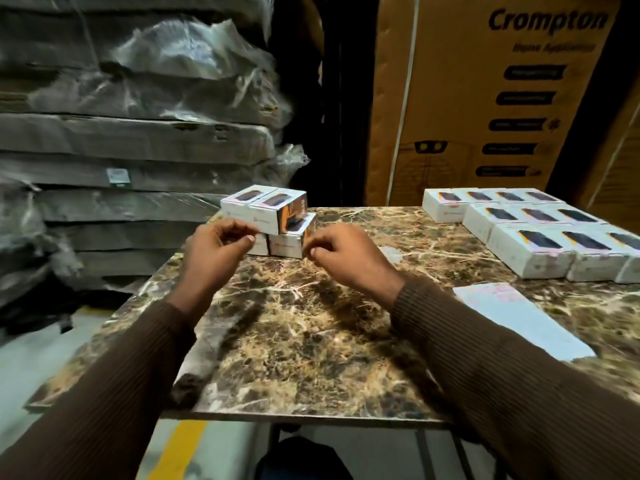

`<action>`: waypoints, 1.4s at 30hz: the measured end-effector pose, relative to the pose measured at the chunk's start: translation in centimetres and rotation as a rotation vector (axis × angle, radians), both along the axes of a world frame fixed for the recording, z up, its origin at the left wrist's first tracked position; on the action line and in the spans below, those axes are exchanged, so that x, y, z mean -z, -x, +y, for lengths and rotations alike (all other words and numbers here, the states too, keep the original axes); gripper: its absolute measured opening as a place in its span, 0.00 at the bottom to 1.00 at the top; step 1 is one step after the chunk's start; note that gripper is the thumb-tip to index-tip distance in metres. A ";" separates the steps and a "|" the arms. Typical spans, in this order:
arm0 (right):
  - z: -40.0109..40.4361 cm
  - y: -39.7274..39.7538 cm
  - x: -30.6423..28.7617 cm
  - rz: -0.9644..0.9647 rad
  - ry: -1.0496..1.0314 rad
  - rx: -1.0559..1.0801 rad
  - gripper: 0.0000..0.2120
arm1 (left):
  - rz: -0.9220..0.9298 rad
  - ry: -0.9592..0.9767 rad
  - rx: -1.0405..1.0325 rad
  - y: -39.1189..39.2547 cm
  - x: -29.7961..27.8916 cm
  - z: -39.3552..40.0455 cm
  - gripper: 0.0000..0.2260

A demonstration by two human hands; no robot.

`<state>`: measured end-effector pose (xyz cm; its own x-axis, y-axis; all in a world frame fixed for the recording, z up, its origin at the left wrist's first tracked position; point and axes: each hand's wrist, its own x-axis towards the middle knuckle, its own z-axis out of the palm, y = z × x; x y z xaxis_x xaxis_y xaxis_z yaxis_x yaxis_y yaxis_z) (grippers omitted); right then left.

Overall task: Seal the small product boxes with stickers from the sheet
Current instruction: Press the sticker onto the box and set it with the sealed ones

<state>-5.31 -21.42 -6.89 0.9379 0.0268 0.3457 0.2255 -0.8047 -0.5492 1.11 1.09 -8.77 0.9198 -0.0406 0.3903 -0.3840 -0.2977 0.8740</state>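
White cardboard product boxes (277, 221) sat stacked on marble table (294, 323); left hand (213, 252) and right hand (343, 254) curled before them, contents indiscernible.

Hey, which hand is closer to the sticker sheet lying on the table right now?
Right. The right hand is raised mid-table, left of and beyond the sticker sheet, nothing between them. The left hand is farther left, by the small stack of boxes.

"Crompton" printed large on brown carton (485, 98) behind table; smaller print blurred, unreadable
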 end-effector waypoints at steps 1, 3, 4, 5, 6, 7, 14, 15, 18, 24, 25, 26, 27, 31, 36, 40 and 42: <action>0.6 -0.8 0.0 -0.010 -0.036 -0.008 0.10 | -0.012 -0.001 -0.041 -0.7 -0.1 0.1 0.09; 1.7 -2.5 0.0 -0.054 -0.093 -0.002 0.12 | -0.044 0.005 -0.129 -2.2 -0.3 0.0 0.10; 2.0 -3.5 0.0 -0.086 -0.120 0.018 0.12 | -0.055 0.000 -0.162 -3.1 -0.2 -0.1 0.11; 2.4 -4.5 0.0 -0.119 -0.151 0.041 0.13 | -0.062 -0.009 -0.182 -3.9 -0.2 -0.4 0.12; 2.7 -5.4 0.0 -0.147 -0.186 0.065 0.13 | -0.066 -0.028 -0.190 -4.7 0.0 -0.8 0.13; 3.0 -6.2 0.0 -0.177 -0.221 0.086 0.13 | -0.077 -0.060 -0.199 -5.4 0.2 -1.2 0.15; 3.8 -9.3 1.5 -0.307 -0.210 0.125 0.17 | -0.189 -0.271 -0.274 -7.2 2.2 -3.1 0.21; 3.9 -9.6 1.9 -0.293 -0.204 0.128 0.17 | -0.195 -0.267 -0.260 -7.2 2.3 -3.2 0.20; 4.2 -10.2 2.7 -0.306 -0.186 0.134 0.16 | -0.213 -0.228 -0.226 -6.9 2.4 -3.3 0.18; 3.7 -9.2 2.3 -0.350 -0.248 0.174 0.10 | -0.225 -0.084 -0.184 -6.3 2.5 -3.9 0.12; 3.3 -8.9 2.1 -0.356 -0.258 0.176 0.10 | -0.212 -0.051 -0.167 -5.9 2.4 -4.2 0.11; 3.0 -8.4 1.9 -0.361 -0.267 0.177 0.10 | -0.199 -0.029 -0.151 -5.5 2.2 -4.4 0.11; 2.5 -7.9 1.6 -0.370 -0.272 0.177 0.11 | -0.194 -0.013 -0.137 -5.1 2.1 -4.7 0.12; 0.0 -5.2 0.4 -0.448 -0.259 0.167 0.08 | -0.243 0.039 -0.076 -2.5 1.0 -6.5 0.12; -4.7 0.3 -0.3 -0.440 -0.198 0.192 0.05 | -0.244 0.036 0.062 2.6 0.5 -9.5 0.07; -7.8 5.5 1.2 -0.368 -0.184 0.213 0.02 | -0.156 -0.018 0.139 6.8 1.7 -11.5 0.07; -8.7 7.5 2.3 -0.320 -0.191 0.229 0.01 | -0.120 -0.048 0.175 8.6 2.2 -12.2 0.07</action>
